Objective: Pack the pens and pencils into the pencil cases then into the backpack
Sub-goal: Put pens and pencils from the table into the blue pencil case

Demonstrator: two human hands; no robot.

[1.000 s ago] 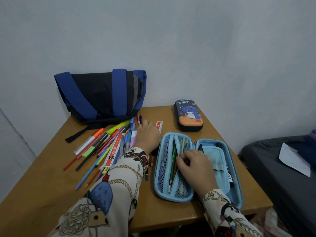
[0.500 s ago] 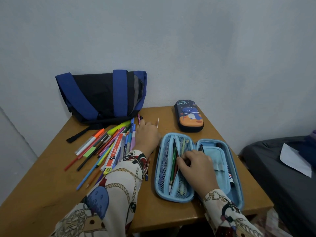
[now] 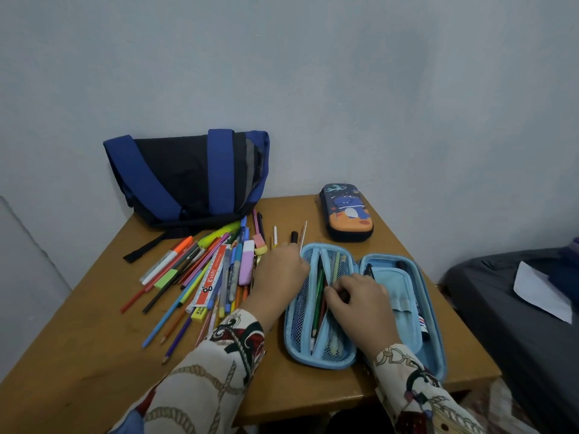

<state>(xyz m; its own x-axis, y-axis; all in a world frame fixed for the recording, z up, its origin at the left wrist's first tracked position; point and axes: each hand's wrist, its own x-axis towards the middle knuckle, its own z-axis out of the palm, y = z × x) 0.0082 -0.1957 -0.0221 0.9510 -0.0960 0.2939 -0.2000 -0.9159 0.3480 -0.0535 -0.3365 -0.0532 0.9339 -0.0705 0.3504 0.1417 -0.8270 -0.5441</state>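
A: Right hand (image 3: pixel 360 303) stays curled at the open light-blue pencil case (image 3: pixel 363 308), fingers pinching the mesh divider, pencils already inside.
B: And the left hand (image 3: pixel 277 277) has slid from the pile of pens and pencils (image 3: pixel 206 274) toward the case, gripping a thin ruler (image 3: pixel 303 238).
A: So more goes in. Second case (image 3: pixel 346 213) shut; backpack (image 3: pixel 188 175) waits behind.

open case (image 3: pixel 407 311) right of pens (image 3: pixel 200 274) | backpack (image 3: pixel 188 177) behind pens | closed case (image 3: pixel 346 213) behind open case

Open light-blue case (image 3: pixel 404 296) beside scattered pens (image 3: pixel 200 270), near upright backpack (image 3: pixel 188 173).
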